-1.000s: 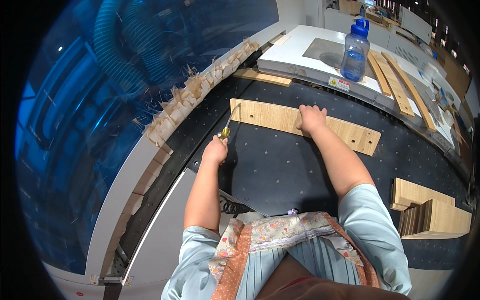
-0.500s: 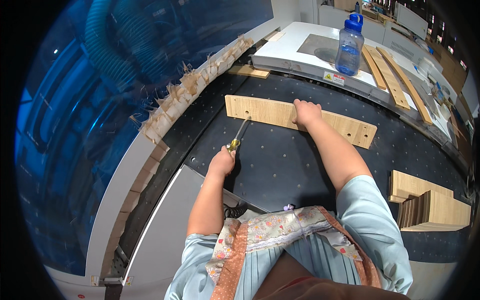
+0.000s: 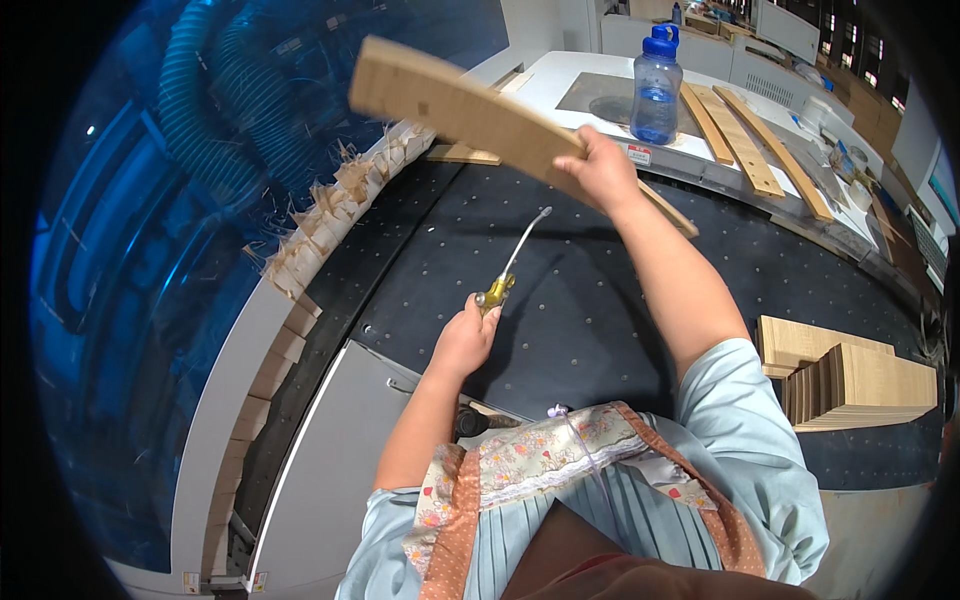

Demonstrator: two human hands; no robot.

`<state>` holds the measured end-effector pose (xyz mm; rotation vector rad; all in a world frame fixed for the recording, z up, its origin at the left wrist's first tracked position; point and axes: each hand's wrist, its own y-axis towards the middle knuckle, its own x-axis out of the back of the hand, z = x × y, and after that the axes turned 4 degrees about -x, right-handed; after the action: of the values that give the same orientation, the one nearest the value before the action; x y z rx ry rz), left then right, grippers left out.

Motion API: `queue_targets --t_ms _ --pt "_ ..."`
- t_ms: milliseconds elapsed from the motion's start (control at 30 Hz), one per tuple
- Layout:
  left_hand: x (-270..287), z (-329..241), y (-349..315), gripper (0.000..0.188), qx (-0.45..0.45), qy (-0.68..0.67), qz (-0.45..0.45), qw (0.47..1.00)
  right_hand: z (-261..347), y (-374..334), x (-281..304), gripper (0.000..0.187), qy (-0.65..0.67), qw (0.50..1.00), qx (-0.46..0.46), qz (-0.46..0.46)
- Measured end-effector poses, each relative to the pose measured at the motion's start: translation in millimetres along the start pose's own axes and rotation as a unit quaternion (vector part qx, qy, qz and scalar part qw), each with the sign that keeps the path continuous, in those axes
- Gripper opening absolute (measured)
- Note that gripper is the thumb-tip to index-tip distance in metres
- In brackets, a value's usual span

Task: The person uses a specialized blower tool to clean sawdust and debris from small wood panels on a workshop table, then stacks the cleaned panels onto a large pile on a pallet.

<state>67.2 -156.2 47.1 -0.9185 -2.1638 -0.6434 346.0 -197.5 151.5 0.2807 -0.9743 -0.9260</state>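
Observation:
In my right hand (image 3: 605, 172) is a long light wood-grain board (image 3: 460, 110), gripped past its middle. The board is lifted off the dark work surface and tilted, its left end high and its right end low; that end is partly behind my hand. My left hand (image 3: 468, 338) is wrapped round an air blow gun (image 3: 497, 290) with a yellowish body and a long thin bent nozzle. The nozzle tip points up and away, below the board and apart from it.
Dark dotted work surface (image 3: 590, 330) lies beneath. Several stacked boards (image 3: 880, 385) stand at right. Beyond, a white machine top (image 3: 560, 75) bears a blue-lidded bottle (image 3: 657, 95) and wooden strips (image 3: 735, 135). A blue transparent cover (image 3: 110, 250) with a ragged taped edge (image 3: 350, 190) borders the left.
My right hand has raised the board off the surface and tipped its left end up. My left hand has moved right and slightly down with the blow gun, whose nozzle is now away from the board.

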Motion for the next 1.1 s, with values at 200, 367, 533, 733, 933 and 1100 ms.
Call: queue_targets --t_ms 200,367,533,733,933,1100 --pt "1 -14 3 0.038 -0.018 0.107 -0.033 0.994 0 21 21 0.04 0.42 0.894 -0.077 -0.139" --pt "3 -4 7 0.044 0.056 0.158 -0.012 0.986 -43 -5 -9 0.046 0.633 0.742 -0.141 -0.17" --pt "2 1 10 0.042 0.082 0.168 -0.016 0.982 -65 -34 -32 0.046 0.697 0.673 -0.186 -0.161" --pt "-2 14 17 0.041 0.103 0.172 -0.019 0.98 -78 -37 -34 0.046 0.683 0.68 -0.219 -0.154" --pt "1 17 24 0.041 0.096 0.15 -0.01 0.984 -74 -39 -29 0.044 0.693 0.675 -0.222 -0.125" --pt "1 26 23 0.042 0.093 0.155 -0.025 0.983 -83 -38 -31 0.041 0.688 0.679 -0.216 -0.138"
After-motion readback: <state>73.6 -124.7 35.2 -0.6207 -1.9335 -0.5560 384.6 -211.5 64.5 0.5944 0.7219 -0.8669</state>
